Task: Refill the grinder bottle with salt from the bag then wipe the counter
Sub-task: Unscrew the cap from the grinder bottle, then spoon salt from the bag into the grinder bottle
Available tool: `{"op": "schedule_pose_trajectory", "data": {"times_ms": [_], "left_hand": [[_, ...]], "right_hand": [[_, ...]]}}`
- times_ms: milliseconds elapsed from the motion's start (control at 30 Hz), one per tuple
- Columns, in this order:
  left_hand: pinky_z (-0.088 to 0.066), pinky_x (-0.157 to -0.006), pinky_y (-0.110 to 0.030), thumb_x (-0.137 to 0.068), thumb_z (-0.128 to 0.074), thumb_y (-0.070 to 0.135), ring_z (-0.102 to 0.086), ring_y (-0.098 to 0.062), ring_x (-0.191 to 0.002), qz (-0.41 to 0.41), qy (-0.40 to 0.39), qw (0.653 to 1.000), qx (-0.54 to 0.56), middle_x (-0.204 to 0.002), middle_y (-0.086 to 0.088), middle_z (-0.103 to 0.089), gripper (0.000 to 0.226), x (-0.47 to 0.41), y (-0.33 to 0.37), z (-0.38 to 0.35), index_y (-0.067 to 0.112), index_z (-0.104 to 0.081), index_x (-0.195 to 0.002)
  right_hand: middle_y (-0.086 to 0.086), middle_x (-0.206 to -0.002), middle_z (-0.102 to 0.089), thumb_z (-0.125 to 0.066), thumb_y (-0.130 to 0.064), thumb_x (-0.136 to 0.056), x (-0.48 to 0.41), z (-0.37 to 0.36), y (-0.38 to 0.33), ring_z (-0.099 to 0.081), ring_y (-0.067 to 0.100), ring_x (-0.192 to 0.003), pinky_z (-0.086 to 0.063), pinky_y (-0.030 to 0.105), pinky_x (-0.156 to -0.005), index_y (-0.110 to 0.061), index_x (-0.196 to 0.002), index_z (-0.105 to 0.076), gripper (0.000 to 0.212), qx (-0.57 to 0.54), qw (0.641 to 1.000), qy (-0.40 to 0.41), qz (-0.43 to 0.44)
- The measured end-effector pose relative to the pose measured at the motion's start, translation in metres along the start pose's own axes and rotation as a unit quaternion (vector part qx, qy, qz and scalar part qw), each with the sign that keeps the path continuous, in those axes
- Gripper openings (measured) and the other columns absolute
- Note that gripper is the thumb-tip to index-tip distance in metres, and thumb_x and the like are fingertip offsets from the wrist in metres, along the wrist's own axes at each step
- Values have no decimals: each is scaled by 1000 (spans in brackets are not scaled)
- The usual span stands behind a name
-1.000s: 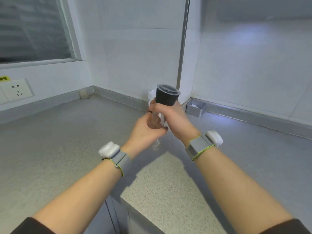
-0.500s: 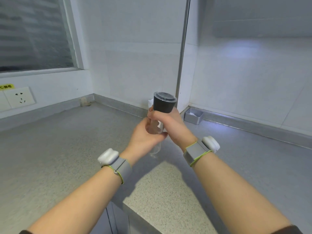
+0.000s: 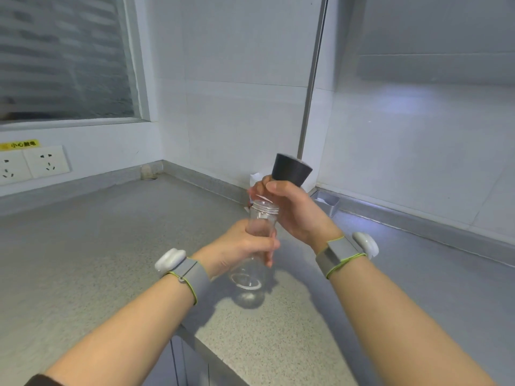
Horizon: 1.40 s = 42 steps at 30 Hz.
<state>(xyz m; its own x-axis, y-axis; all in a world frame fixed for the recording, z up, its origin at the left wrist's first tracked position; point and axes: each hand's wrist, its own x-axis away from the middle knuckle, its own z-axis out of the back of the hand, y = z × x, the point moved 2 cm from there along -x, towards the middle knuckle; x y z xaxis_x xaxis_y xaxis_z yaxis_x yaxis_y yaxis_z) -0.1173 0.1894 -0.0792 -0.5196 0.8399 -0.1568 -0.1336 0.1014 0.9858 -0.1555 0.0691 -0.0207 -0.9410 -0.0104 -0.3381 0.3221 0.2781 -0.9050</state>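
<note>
Above counter [image 3: 83, 246]: clear grinder bottle [image 3: 257, 246], threaded neck bare; black cap [image 3: 291, 169] off.

clear bottle [image 3: 260, 227], black cap [image 3: 291, 169], speckled counter [image 3: 83, 246]

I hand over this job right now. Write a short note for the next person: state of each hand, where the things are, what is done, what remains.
Left hand: grips the clear plastic grinder bottle round its middle, above the speckled grey counter. Bottle looks empty.
Right hand: holds the black cone-shaped grinder cap, lifted clear of the bottle's open neck.
A white bag, likely the salt, shows partly behind the hands, at the wall.
Done: cap off.
Left: pour in salt, refit the cap, wipe the counter.
</note>
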Motion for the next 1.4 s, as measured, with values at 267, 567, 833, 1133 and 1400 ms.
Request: {"op": "schedule_pose_trajectory", "data": {"times_ms": [267, 567, 833, 1133, 1400], "left_hand": [[-54, -74, -35, -80, -70, -3, -60, -17, -64, 9, 256, 965, -57, -68, -7, -64, 11, -27, -16, 2, -5, -63, -88], [-52, -82, -37, -79, -75, 10, -65, -20, -86, 25, 310, 947, -77, -93, -13, -73, 27, -53, -40, 6, -3, -67, -101], [-49, -71, -21, -78, -79, 6, -63, -8, -73, 21, 266, 959, -98, -78, 1, -69, 15, -58, -51, 19, 9, -67, -88], [-42, -94, -18, -69, -87, 15, -60, -4, -110, 100, 41, 964, -242, -115, 13, -65, 56, -52, -34, 47, 21, -61, -118], [-50, -90, -24, -79, -56, -17, -57, -15, -107, 133, -27, 930, -342, -122, -4, -63, 55, -66, -36, 97, 15, -55, -124]], "right_hand": [[-8, -70, -66, -79, -40, -78, 5, 59, -5, -61, 2, -62, -50, 20, -60, -15, -94, -66, 33, 336, 927, 164, -14], [0, -89, -65, -41, -89, -69, 16, 100, 17, -63, 21, -85, -51, 36, -77, -19, -85, -59, 74, 687, 697, 92, -182], [4, -86, -70, -58, -87, -55, 10, 86, 49, -64, 20, -74, -45, 30, -60, -12, -91, -64, 84, 772, 583, -57, -245], [13, -101, -73, -65, -16, -82, -15, 92, 25, -64, 23, -109, -57, 35, -79, -4, -118, -66, 38, 781, 496, -142, -352], [13, -121, -62, -44, -22, -97, -86, 99, 15, -63, 29, -100, -50, 34, -75, -15, -145, -30, 50, 756, 630, 70, -161]]}}
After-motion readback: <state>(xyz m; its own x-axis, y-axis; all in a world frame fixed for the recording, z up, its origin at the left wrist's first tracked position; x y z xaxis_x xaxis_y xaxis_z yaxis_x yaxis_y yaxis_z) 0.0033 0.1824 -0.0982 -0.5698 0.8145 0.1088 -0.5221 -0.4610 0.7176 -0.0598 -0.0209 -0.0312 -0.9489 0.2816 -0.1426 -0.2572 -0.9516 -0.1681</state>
